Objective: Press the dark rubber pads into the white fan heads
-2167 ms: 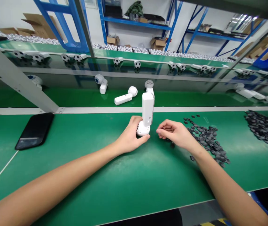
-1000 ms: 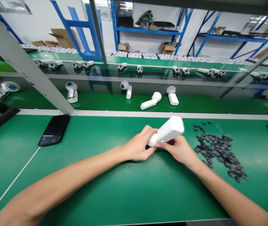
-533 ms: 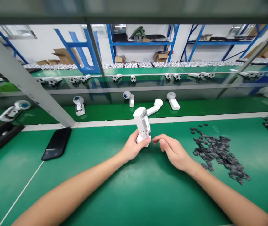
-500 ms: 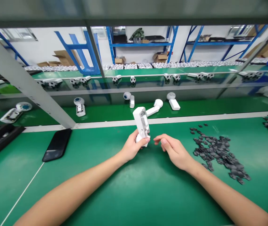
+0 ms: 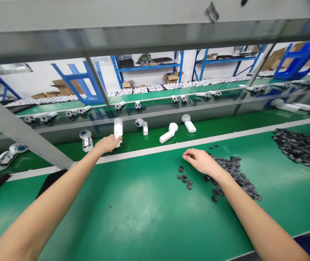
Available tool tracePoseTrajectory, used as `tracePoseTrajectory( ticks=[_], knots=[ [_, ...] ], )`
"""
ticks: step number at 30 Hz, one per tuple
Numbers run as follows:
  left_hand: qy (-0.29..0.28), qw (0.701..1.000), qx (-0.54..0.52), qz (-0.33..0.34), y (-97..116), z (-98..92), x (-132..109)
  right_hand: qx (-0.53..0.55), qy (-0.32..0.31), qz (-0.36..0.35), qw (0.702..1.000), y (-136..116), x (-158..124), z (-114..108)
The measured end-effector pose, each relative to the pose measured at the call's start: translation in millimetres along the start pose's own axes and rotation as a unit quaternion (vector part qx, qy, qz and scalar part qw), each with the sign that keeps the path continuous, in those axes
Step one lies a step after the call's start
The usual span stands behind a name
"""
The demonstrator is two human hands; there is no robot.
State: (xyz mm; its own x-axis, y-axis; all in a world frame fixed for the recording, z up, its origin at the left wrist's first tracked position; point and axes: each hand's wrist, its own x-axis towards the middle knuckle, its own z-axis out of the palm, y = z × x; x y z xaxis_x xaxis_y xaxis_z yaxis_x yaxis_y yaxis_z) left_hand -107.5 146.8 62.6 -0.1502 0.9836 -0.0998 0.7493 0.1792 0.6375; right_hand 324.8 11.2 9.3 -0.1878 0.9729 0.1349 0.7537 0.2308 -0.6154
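Note:
My left hand (image 5: 106, 143) reaches across the white strip and grips the round base of an upright white handheld device (image 5: 118, 127) on the far green belt. Its head is mostly hidden by my fingers. My right hand (image 5: 202, 162) rests low over the near green bench, holding nothing visible. Its fingertips point left, and its heel is beside a pile of dark grey flat pieces (image 5: 232, 170). A few loose pieces (image 5: 184, 178) lie just below my fingers.
Several white devices (image 5: 168, 132) stand or lie along the far belt. A second dark pile (image 5: 298, 146) sits at the right. A grey diagonal beam (image 5: 16, 134) rises at the left, and a black tablet-like slab (image 5: 52, 185) lies mostly under my left forearm.
My left hand has carried the white device from above the near bench onto the far belt and stood it upright. My right hand has moved right, over the dark pieces.

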Motion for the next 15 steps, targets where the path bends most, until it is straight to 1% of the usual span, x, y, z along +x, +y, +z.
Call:
tracePoseTrajectory(
  ticks=[2,3,4,6,8,11,13,15],
  knots=[
    [-0.001,0.997,0.072,-0.002,8,-7.7,17,-0.005,-0.015,-0.015,1.0,-3,-1,1],
    [0.001,0.995,0.099,0.006,15,-7.8,24,-0.005,-0.016,-0.022,1.0,-6,-2,3],
    [0.007,0.993,0.12,0.019,24,-5.5,32,-0.005,-0.014,-0.026,1.0,-8,-2,4],
    [0.015,0.988,0.145,0.055,48,6.4,46,-0.007,-0.009,-0.03,0.999,-12,-3,7],
    [0.013,0.984,0.154,0.086,76,27.0,59,-0.005,-0.003,-0.022,1.0,-14,-3,9],
    [-0.009,0.984,0.147,0.1,114,69.5,72,-0.007,0.01,-0.008,1.0,-14,-3,9],
    [-0.014,0.987,0.129,0.097,133,99.3,72,-0.015,0.024,-0.005,1.0,-12,-3,9],
    [-0.014,0.99,0.105,0.091,146,123.9,69,-0.022,0.039,-0.003,0.999,-10,-2,8]
  ],
)
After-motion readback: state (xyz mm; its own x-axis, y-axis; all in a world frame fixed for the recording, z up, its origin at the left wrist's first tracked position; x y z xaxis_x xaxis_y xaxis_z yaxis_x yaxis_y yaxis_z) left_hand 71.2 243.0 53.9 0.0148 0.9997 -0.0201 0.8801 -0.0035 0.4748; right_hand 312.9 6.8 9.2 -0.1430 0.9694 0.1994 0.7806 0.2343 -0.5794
